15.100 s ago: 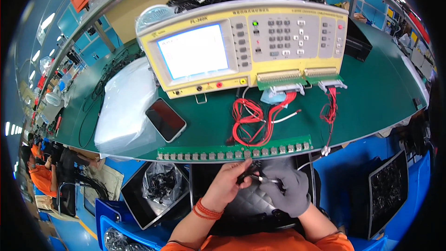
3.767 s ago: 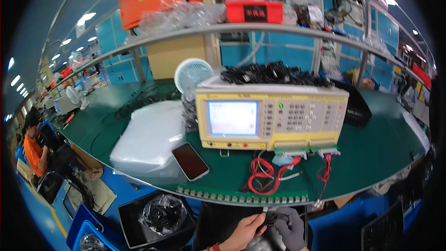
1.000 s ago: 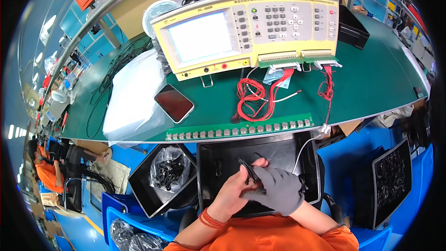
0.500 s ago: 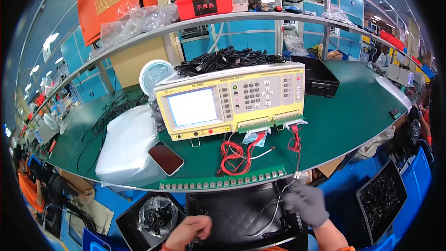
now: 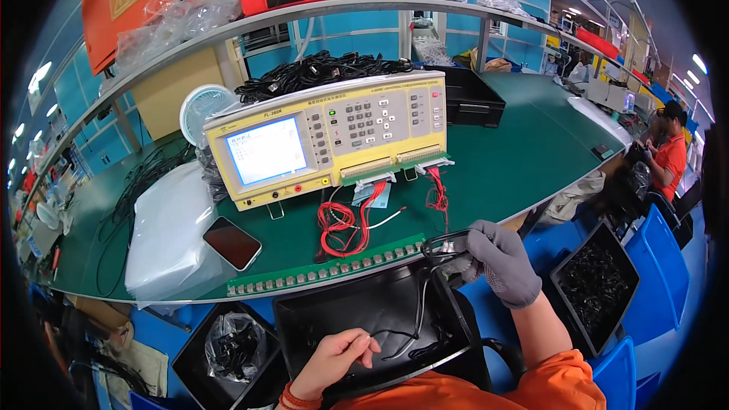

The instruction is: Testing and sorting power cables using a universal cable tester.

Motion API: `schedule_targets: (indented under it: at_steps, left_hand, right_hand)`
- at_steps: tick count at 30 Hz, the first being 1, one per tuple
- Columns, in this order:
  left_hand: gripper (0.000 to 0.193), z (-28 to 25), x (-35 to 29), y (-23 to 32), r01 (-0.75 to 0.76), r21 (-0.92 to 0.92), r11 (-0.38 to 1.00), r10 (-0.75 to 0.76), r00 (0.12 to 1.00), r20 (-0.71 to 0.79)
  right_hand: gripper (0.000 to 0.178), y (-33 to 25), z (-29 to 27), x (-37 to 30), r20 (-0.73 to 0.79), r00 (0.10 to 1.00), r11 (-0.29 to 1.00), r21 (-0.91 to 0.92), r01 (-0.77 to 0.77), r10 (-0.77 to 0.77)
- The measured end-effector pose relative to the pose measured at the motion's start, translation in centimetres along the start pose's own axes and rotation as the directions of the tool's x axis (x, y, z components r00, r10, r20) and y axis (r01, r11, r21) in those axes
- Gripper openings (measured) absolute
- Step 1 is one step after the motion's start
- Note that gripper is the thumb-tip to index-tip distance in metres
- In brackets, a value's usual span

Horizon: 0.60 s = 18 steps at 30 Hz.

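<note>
My right hand point(image 5: 503, 264), in a grey glove, is closed on a looped black cable point(image 5: 434, 250) at the bench's front edge, beside silvery connector ends. From there a grey-white cable length point(image 5: 422, 304) hangs into the black tray point(image 5: 304, 311) in front of me. My left hand point(image 5: 339, 357), bare with a red band at the wrist, hovers over the tray's near side. Its fingers are curled, and a thin black strand meets their tips. A green strip with a row of connectors point(image 5: 326, 275) lies along the bench edge just beyond the tray.
A yellow-framed cable tester point(image 5: 334, 137) with red leads point(image 5: 334, 228) stands on the green bench, black cables heaped on top. A phone point(image 5: 232, 244) and plastic bags point(image 5: 171, 231) lie left. Bins point(image 5: 596, 288) flank me; a person in orange point(image 5: 668, 156) is far right.
My right hand has risen and now holds the cable loop up at the bench edge. My left hand has moved right over the tray. The view has shifted right; text now shows on the tester's screen.
</note>
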<state>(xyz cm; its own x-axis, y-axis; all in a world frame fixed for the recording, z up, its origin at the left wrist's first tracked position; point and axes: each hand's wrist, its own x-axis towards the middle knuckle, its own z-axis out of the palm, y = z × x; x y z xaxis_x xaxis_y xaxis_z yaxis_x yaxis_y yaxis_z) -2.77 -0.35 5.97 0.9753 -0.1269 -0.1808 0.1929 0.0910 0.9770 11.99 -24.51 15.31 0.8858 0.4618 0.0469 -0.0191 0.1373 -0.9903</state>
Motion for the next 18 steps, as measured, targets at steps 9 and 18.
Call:
schedule_targets:
  at_steps: [9,18]
  left_hand:
    - [0.094,0.7,0.6,1.1,-0.419,0.56,0.715,0.442,0.891,0.102]
    - [0.044,2.3,2.5,2.2,-0.572,0.219,0.791,0.612,0.738,-0.283]
  right_hand:
    - [0.03,0.9,1.1,0.0,0.136,0.984,0.993,0.019,-0.12,0.116]
    - [0.034,3.1,3.2,-0.1,0.342,0.918,0.962,0.111,-0.251,0.201]
